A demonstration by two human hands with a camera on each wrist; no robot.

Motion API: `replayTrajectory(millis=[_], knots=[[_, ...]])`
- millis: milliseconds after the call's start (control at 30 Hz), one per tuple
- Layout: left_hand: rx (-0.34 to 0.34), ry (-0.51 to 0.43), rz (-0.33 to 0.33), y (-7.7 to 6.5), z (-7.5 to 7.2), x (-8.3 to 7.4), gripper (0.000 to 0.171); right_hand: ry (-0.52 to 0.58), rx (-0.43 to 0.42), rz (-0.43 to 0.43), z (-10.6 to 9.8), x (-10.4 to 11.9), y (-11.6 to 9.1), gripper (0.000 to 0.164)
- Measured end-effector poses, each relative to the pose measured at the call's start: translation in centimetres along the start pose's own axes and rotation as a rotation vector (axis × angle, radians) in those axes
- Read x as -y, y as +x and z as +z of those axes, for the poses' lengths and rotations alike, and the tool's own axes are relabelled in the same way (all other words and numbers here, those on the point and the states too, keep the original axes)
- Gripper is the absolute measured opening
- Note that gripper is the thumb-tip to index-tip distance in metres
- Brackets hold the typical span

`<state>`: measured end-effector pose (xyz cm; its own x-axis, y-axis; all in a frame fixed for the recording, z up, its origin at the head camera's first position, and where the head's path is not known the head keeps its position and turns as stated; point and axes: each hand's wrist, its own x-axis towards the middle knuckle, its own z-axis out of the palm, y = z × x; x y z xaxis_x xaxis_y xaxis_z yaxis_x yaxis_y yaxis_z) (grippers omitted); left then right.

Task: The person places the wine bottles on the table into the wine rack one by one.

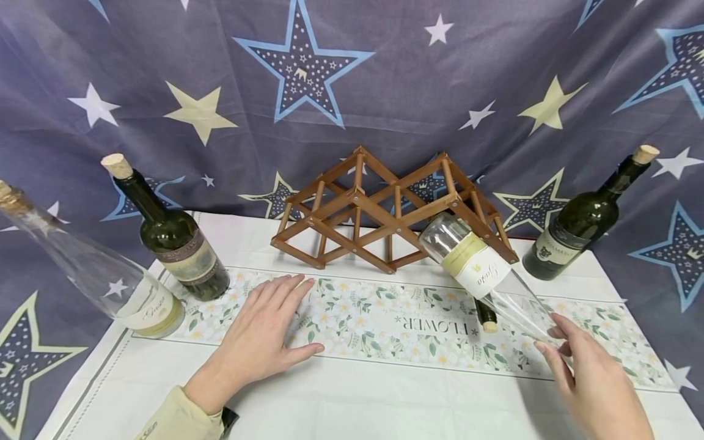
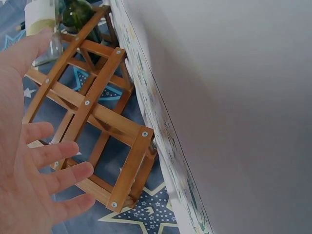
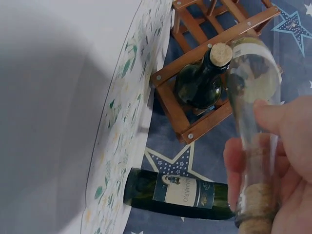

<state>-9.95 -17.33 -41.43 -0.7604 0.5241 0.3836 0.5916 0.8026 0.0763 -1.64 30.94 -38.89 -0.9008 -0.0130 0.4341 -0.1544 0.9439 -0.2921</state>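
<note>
My right hand (image 1: 599, 373) grips the neck of a clear glass bottle (image 1: 484, 272) with a cream and yellow-green label. In the right wrist view its cork (image 3: 258, 204) lies by the palm. The bottle tilts with its base at the right part of a brown wooden lattice wine rack (image 1: 356, 197); whether the base touches the wood, I cannot tell. A corked dark green bottle (image 3: 197, 87) lies in a lower compartment, its neck toward me, largely hidden in the head view. My left hand (image 1: 264, 330), fingers spread, holds nothing over the flowered strip left of the rack.
At the left stand a corked clear bottle (image 1: 148, 311) and a corked dark green bottle (image 1: 189, 260). Another green bottle (image 1: 577, 226) stands right of the rack. A white cloth (image 1: 385, 397) with a flowered strip covers the table; a starry curtain (image 1: 396, 79) hangs behind.
</note>
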Motion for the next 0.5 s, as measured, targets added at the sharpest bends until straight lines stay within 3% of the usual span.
replayTrajectory(millis=[300,500], knots=[[-0.01,-0.003,0.002,0.0,0.0,0.0,0.105,-0.011,0.058,0.054,-0.2,1.0,0.0,0.055],[-0.015,-0.007,0.005,0.0,-0.1,0.0,0.105,-0.037,0.167,0.129,-0.5,2.0,0.2,0.059]])
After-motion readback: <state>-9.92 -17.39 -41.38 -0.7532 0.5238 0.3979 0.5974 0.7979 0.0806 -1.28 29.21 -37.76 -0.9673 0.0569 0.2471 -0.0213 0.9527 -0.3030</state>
